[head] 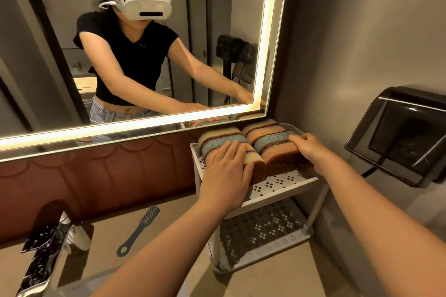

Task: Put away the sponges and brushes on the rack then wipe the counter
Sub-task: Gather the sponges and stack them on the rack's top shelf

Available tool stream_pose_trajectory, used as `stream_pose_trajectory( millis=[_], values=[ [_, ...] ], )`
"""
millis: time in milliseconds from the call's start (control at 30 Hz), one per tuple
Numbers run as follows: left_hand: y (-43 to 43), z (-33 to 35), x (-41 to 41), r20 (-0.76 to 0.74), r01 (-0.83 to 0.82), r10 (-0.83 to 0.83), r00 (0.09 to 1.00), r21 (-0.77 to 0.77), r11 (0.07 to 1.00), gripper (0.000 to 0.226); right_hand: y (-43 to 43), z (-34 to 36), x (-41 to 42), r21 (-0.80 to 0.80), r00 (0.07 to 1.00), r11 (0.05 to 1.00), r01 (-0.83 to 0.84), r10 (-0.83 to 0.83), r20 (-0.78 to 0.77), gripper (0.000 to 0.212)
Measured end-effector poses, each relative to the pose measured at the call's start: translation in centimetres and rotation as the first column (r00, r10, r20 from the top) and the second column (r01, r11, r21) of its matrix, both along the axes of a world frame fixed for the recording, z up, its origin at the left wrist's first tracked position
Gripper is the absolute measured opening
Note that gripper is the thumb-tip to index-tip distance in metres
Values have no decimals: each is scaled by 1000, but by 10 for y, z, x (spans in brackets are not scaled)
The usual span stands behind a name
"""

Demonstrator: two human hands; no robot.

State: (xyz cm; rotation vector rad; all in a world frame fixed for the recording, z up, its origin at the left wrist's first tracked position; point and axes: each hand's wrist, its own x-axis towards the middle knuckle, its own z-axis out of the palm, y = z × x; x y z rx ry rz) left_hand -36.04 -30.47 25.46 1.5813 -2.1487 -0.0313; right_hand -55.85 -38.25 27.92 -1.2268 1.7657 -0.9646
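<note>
Two sponge stacks [265,134] on rack [284,185], left fingers [231,150] flat atop, right fingers [299,138] curled over

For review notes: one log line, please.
left hand rests on left sponges | right hand grips right sponges | brush on counter

A bathroom or washroom: a light-edged mirror [149,60] hangs above a beige counter [108,231], with a chrome tap [41,251] at left and a black wall dispenser [398,135] at right.
</note>
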Motion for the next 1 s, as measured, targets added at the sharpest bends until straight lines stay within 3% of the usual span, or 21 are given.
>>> stream_pose_trajectory(
  millis=[167,333,500,600,700,833,1000],
  values=[
    [0,-2,0,3,-1,1,1000,12,1000,52,-4,-6,5,-11,998,1000,22,-23,-51,41],
    [-1,-1,-1,19,-3,2,1000,23,1000,52,-3,-8,5,38,993,999,-38,42,-109,52],
    [0,-1,-2,26,-5,5,1000,24,1000,52,-6,-11,-2,40,883,999,-3,22,-468,68],
    [1,1,-1,45,-2,0,999,40,999,52,14,0,9,-155,836,986,63,-137,-531,53],
    [2,9,2,-53,32,-31,998,17,999,51,22,5,18,-335,812,942,-5,-192,-550,43],
    [17,29,11,-139,85,-97,986,-91,992,55,39,19,32,-404,837,897,-181,-74,-542,29],
    [44,55,34,-166,142,-139,976,6,990,33,77,40,56,-397,839,842,-366,114,-532,17]
  ],
)
